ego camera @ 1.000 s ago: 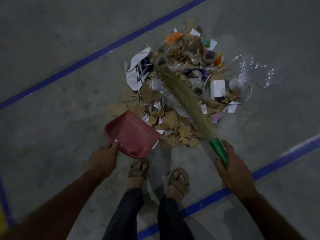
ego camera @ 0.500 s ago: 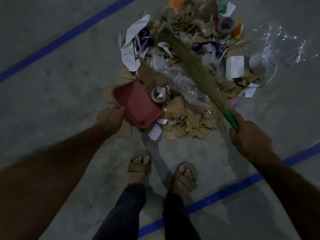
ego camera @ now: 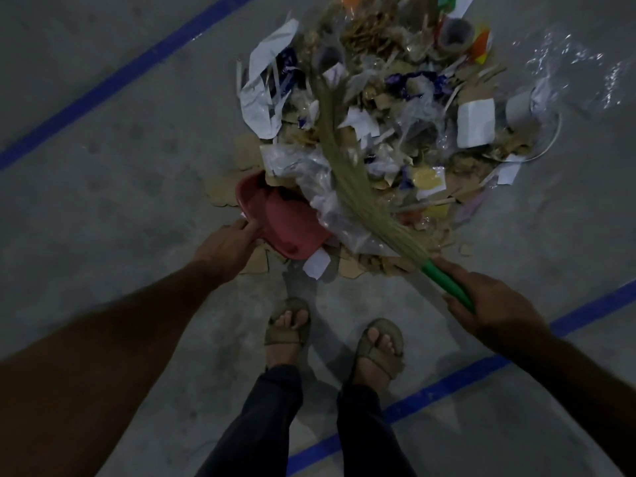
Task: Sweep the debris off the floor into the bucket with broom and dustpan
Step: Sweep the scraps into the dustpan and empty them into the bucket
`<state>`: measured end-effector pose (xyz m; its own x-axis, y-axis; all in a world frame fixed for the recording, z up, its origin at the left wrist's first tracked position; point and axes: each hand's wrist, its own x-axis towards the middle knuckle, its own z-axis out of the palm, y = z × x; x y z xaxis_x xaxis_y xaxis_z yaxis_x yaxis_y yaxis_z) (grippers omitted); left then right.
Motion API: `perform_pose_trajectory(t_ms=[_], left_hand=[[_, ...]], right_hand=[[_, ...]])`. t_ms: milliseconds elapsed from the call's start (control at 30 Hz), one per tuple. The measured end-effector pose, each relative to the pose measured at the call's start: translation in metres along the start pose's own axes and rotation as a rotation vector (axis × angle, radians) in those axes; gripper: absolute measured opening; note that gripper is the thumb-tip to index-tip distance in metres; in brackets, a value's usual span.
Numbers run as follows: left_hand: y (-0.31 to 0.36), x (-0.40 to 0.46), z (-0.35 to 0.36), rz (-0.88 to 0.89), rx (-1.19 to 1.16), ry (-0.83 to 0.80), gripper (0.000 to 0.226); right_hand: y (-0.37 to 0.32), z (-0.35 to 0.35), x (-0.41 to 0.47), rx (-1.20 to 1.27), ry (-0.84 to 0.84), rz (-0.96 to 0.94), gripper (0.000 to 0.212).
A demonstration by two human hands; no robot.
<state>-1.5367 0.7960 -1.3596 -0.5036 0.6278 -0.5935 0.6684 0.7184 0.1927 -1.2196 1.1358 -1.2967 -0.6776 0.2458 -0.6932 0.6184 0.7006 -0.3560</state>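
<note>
A heap of debris (ego camera: 389, 108), made of cardboard scraps, paper, clear plastic and cups, covers the grey floor ahead of me. My left hand (ego camera: 227, 247) grips the near edge of a red dustpan (ego camera: 280, 220), whose mouth is pushed into the heap's near left side. A clear plastic sheet lies over the pan's far edge. My right hand (ego camera: 488, 309) grips the green handle of a straw broom (ego camera: 347, 163). Its bristles lie across the heap, pointing away from me. No bucket is in view.
My two sandalled feet (ego camera: 287, 327) stand just behind the heap. Blue tape lines (ego camera: 113, 77) cross the floor at the far left and near right. A crumpled clear plastic bag (ego camera: 578, 74) lies at the heap's right edge.
The dustpan has moved forward from the near edge into the heap, and plastic now lies on it. The broom has swung left across the debris toward the pan. I am leaning closer.
</note>
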Motion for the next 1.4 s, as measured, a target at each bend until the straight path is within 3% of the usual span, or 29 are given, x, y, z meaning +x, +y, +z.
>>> perform_pose_trajectory(t_ms=[167, 367, 467, 633, 1067, 1167, 1400], left_hand=[[-0.003, -0.013, 0.010, -0.030, 0.001, -0.022, 0.043], [0.016, -0.009, 0.017, -0.049, 0.056, 0.012, 0.039], [0.022, -0.006, 0.022, -0.036, 0.028, 0.042, 0.041], [0.034, 0.000, 0.028, -0.023, -0.018, 0.070, 0.039], [0.083, -0.076, 0.002, -0.055, -0.163, 0.138, 0.035], [0.097, -0.094, -0.010, -0.077, -0.197, 0.175, 0.035], [0.143, -0.152, -0.072, -0.104, -0.301, 0.248, 0.041]], right_hand=[[-0.006, 0.007, -0.041, 0.077, 0.090, -0.088, 0.076], [0.005, -0.008, -0.034, 0.147, 0.238, 0.077, 0.071], [0.019, -0.014, -0.004, 0.061, 0.153, 0.142, 0.069], [0.004, -0.008, 0.000, 0.012, -0.010, 0.028, 0.066], [-0.070, 0.041, -0.136, 0.288, 0.086, 0.068, 0.079], [-0.092, 0.034, -0.164, 0.371, 0.122, 0.124, 0.080], [-0.130, -0.008, -0.237, 0.293, 0.214, 0.095, 0.073]])
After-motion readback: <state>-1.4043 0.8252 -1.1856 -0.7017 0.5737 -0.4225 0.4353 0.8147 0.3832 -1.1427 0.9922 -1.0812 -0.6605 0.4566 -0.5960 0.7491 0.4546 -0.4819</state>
